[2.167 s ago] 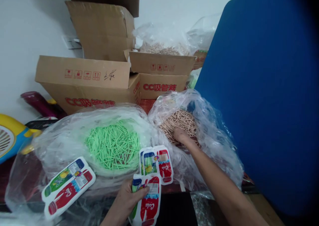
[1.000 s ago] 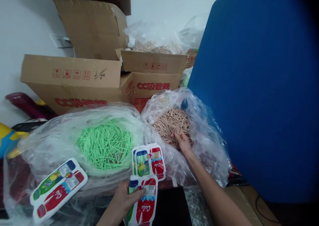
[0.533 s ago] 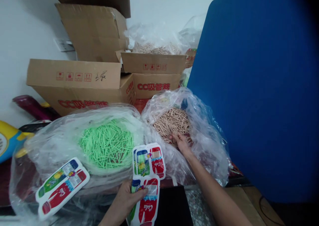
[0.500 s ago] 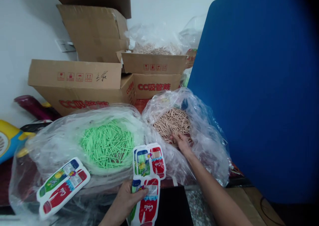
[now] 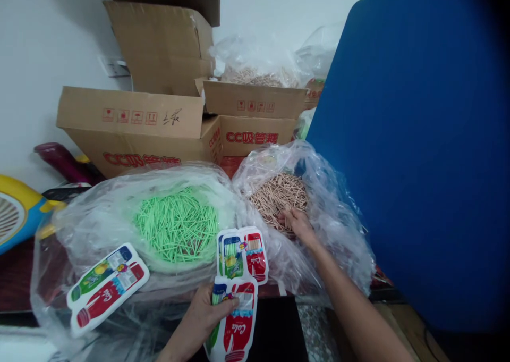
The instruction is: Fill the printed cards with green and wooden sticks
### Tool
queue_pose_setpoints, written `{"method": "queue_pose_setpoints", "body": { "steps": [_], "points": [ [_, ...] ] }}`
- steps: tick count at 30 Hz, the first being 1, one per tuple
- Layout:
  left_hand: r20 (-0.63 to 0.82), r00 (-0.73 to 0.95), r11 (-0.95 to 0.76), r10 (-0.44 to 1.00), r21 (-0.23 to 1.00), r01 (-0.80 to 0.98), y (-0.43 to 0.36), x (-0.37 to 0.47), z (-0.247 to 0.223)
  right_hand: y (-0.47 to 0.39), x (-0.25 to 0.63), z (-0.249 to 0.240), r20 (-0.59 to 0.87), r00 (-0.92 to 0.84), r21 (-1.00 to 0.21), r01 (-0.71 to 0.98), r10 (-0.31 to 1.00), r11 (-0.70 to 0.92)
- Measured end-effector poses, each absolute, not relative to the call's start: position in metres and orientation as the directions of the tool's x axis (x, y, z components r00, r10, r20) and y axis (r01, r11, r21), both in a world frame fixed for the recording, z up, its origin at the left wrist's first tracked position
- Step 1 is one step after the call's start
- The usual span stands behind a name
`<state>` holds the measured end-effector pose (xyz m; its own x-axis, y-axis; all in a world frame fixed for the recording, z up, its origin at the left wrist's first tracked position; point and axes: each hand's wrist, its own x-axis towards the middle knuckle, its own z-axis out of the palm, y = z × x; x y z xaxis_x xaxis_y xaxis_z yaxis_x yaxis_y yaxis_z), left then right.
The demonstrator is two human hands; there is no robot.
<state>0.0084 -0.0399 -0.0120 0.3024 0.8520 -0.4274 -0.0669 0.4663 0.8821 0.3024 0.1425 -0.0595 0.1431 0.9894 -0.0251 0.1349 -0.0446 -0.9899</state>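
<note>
Packaging shaped like two bottles side by side, white-edged, forms the held pack (image 5: pixel 241 325): one bottle is red and lettered Cola, the other green with a dark blue top, pale green sticks showing at its window. Smaller are the brown sticks (image 5: pixel 274 194), thin, straight and heaped in a loose tangle. The left hand (image 5: pixel 205 311) pinches the held pack, thumb pressed across its front, the pack reaching out to the right of that grip. The right hand (image 5: pixel 300 226) has its fingers at the near edge of the brown sticks, most of the heap lying beyond them; whether they pinch any, I cannot tell. Farthest beyond both hands stand two cardboard boxes (image 5: pixel 131 112), with a clear bag (image 5: pixel 258 51) of similar sticks showing above one. Nearer, a wide plastic bag (image 5: pixel 95 205) beyond the left hand lies open around green sticks (image 5: pixel 175 226); a smaller plastic bag (image 5: pixel 334 229) surrounds the brown sticks. Just beyond the held pack lie overlapping packs (image 5: pixel 233 258); a single pack (image 5: pixel 109 287) lies left of the left hand.
</note>
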Motion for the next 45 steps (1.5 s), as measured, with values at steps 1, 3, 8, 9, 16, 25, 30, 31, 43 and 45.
{"method": "queue_pose_setpoints", "body": {
  "steps": [1, 3, 8, 9, 16, 25, 30, 31, 43, 45],
  "points": [
    [-0.423, 0.305, 0.465, 0.853, 0.882, -0.076, -0.040, 0.008, -0.012, 0.139, 0.302, -0.059, -0.032, 0.148, -0.993, 0.111, 0.988, -0.049],
    [-0.416, 0.317, 0.464, 0.852, 0.881, -0.090, -0.039, 0.009, -0.009, 0.132, 0.300, -0.057, -0.033, 0.155, -0.997, 0.069, 0.987, -0.044],
    [-0.406, 0.347, 0.472, 0.845, 0.872, -0.128, -0.034, 0.013, -0.002, 0.114, 0.297, -0.056, 0.038, 0.154, -0.998, 0.052, 0.987, 0.030],
    [-0.409, 0.347, 0.476, 0.844, 0.870, -0.132, -0.033, 0.013, -0.001, 0.112, 0.297, -0.054, 0.051, 0.155, -0.998, 0.052, 0.987, 0.044],
    [-0.312, 0.365, 0.378, 0.877, 0.918, -0.123, -0.019, 0.019, 0.015, 0.085, 0.272, 0.008, 0.100, 0.212, -0.933, -0.319, 0.972, 0.165],
    [-0.238, 0.425, 0.327, 0.873, 0.933, -0.150, -0.014, 0.021, 0.023, 0.014, 0.184, 0.063, 0.118, -0.037, -0.789, -0.610, 0.992, 0.070],
    [-0.228, 0.399, 0.317, 0.888, 0.933, -0.173, -0.015, 0.019, 0.022, 0.007, 0.171, 0.051, 0.046, -0.018, -0.802, -0.596, 0.999, 0.026],
    [-0.226, 0.397, 0.318, 0.890, 0.930, -0.184, -0.015, 0.019, 0.022, 0.006, 0.170, 0.049, 0.029, -0.016, -0.804, -0.595, 0.999, 0.014],
    [-0.202, 0.350, 0.287, 0.915, 0.935, -0.209, -0.008, 0.017, 0.024, -0.002, 0.179, 0.035, -0.080, -0.282, -0.860, -0.466, 0.956, -0.209],
    [-0.187, 0.332, 0.259, 0.925, 0.947, -0.190, -0.006, 0.017, 0.024, 0.001, 0.182, 0.037, -0.039, -0.326, -0.876, -0.443, 0.945, -0.189]
  ]
}}
